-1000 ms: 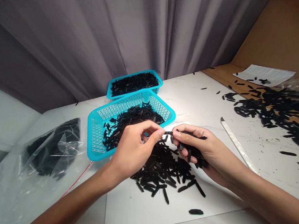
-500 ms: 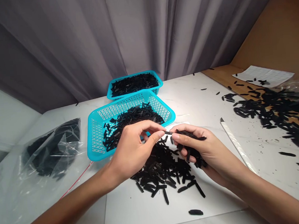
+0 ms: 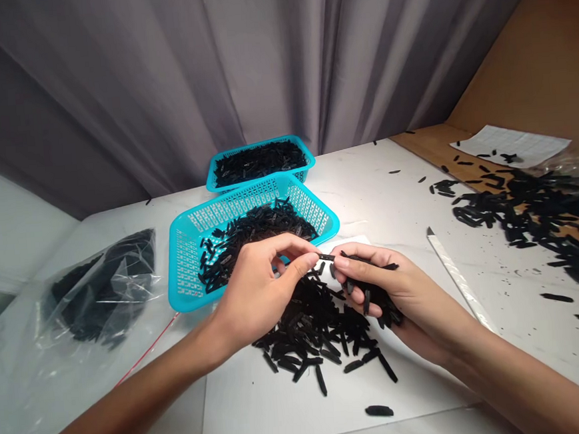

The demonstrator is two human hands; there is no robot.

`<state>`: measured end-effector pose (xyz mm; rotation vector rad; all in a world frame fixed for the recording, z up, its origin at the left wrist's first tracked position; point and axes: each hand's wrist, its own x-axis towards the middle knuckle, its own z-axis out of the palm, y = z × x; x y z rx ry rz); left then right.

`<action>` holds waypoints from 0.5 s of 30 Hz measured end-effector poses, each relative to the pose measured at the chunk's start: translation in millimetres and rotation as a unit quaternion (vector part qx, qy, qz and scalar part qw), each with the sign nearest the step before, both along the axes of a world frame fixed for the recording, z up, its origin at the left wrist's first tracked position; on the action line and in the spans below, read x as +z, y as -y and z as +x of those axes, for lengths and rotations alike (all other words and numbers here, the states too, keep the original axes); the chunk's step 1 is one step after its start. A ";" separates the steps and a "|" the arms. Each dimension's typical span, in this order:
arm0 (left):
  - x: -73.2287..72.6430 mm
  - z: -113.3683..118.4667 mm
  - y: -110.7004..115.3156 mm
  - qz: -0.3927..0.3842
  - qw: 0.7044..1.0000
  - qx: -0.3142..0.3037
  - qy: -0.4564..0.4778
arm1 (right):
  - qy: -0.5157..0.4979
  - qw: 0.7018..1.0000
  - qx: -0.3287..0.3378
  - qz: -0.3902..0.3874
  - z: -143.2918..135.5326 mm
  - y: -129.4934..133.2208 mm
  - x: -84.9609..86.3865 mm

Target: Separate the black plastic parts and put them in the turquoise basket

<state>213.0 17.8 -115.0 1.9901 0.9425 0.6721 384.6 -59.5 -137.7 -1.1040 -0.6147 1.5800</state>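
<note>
Overlapping nr bskt (image 3: 182, 304) + pile (image 3: 318, 328), L hand (image 3: 262, 286) pinches blk strip (image 3: 327, 257).

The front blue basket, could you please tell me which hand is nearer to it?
Left. The left hand overlaps the near side of the front blue basket in view; the right hand is farther to the right.

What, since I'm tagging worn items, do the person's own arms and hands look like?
The bare left hand and bare right hand wear no gloves, and no ring is visible. The bare left forearm and bare right forearm show no sleeve, watch or bracelet.
</note>
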 end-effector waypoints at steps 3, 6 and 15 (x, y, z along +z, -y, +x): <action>-1.7 -1.7 -4.4 0.071 0.996 0.057 0.007 | 0.016 1.000 -0.007 -0.001 0.4 -0.2 -0.8; -2.8 -2.6 -3.6 0.166 0.985 0.052 0.014 | 0.053 0.998 0.024 0.000 0.2 0.6 -0.6; -0.2 -5.1 4.2 0.257 0.951 -0.167 -0.027 | -0.025 0.992 0.121 -0.008 0.2 1.8 2.0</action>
